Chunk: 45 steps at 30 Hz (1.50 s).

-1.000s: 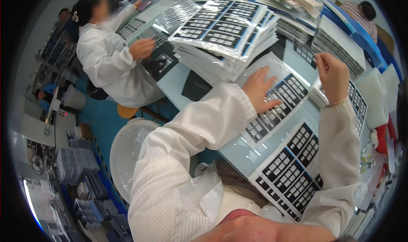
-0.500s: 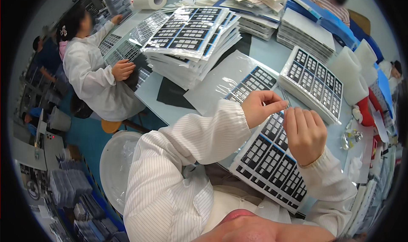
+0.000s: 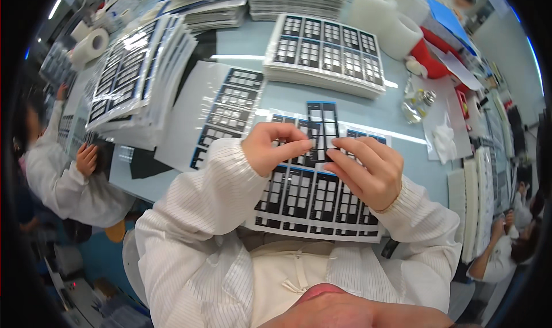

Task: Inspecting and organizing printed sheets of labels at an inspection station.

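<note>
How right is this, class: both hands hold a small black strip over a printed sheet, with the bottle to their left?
Only the side is wrong: in the head view, the left hand and right hand do hold the small black strip over the printed sheet, but the bottle is to their right.

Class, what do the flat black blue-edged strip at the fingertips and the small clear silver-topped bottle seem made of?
Flat black blue-edged strip: probably plastic film or coated paper, being thin; finish unclear.
Small clear silver-topped bottle: glass or plastic, glossy, transparent; its top shines like metal.
</note>
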Available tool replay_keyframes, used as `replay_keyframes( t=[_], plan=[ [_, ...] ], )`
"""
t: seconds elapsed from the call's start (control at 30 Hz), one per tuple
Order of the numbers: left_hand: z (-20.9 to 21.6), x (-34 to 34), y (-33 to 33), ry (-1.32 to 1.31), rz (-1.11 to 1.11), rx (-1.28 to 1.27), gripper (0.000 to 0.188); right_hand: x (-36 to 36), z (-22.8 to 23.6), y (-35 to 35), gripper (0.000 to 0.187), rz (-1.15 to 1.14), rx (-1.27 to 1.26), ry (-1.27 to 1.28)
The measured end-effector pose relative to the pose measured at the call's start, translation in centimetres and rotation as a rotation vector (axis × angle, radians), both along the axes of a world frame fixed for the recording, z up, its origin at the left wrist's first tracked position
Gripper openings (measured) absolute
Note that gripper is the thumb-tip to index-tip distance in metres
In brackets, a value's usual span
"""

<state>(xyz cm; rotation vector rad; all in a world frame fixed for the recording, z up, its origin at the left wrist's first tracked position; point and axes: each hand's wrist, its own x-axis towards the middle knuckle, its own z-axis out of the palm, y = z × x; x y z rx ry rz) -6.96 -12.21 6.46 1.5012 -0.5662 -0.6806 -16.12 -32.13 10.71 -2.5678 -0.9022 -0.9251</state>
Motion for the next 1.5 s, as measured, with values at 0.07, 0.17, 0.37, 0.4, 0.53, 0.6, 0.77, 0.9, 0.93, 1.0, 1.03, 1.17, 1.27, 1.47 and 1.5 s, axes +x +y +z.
replay_keyframes(
  t=[0.07, 0.17, 0.37, 0.4, 0.53, 0.6, 0.77, 0.9, 0.93, 1.0, 1.03, 1.17, 1.27, 1.47, 1.5],
  plan=[
    [-0.1, -0.1, 0.0, 0.008, -0.057, 0.008, 0.017, -0.6, -0.3, -0.4, 0.023, 0.008, 0.008, 0.079],
    [0.1, -0.4, -0.1, -0.03, -0.117, 0.045, 0.017, -1.1, -1.3, -0.8, 0.024, 0.07, 0.041, 0.093],
    [0.1, -0.5, -0.6, -0.115, -0.168, 0.055, 0.013, -2.1, -2.8, -1.1, 0.031, 0.022, 0.119, 0.176],
    [0.1, -0.5, -0.5, -0.11, -0.171, 0.057, 0.013, -2.2, -2.8, -1.0, 0.031, 0.019, 0.121, 0.181],
    [0.0, -0.5, -0.4, -0.178, -0.202, 0.073, 0.014, -2.5, -2.8, -0.9, 0.032, -0.054, 0.119, 0.174],
    [-0.1, -0.6, -0.4, -0.221, -0.193, 0.078, 0.014, -2.6, -2.7, -0.9, 0.032, -0.051, 0.105, 0.238],
    [0.1, -0.8, -0.7, -0.395, -0.155, 0.102, 0.009, -2.9, -2.7, -0.8, 0.029, -0.064, 0.152, 0.302],
    [-0.3, -1.0, -0.9, -0.852, -0.047, 0.236, 0.009, -2.7, -3.2, -0.7, 0.027, -0.111, 0.177, 0.331],
    [-0.3, -1.1, -0.9, -0.849, -0.048, 0.233, 0.009, -2.7, -3.3, -0.7, 0.027, -0.114, 0.176, 0.334],
    [-0.3, -1.2, -0.8, -1.088, 0.03, 0.34, 0.008, -2.4, -3.4, -1.0, 0.027, -0.118, 0.202, 0.397],
    [-0.4, -1.1, -0.9, -1.158, 0.092, 0.339, 0.007, -2.3, -3.6, -1.1, 0.026, -0.14, 0.219, 0.414],
    [-0.7, -0.7, -0.9, -1.095, 0.128, 0.32, 0.007, -1.5, -4.5, -2.0, 0.025, -0.182, 0.24, 0.495],
    [-1.9, -0.4, -1.1, -1.129, 0.119, 0.262, 0.012, -1.3, -4.6, -2.1, 0.025, -0.168, 0.169, 0.521],
    [-2.2, -0.7, -1.3, -1.222, 0.047, 0.341, 0.025, -1.1, -4.9, -2.1, 0.023, -0.185, 0.09, 0.514],
    [-2.2, -0.8, -1.3, -1.221, 0.047, 0.342, 0.025, -1.0, -4.9, -2.1, 0.023, -0.184, 0.09, 0.515]
  ],
)
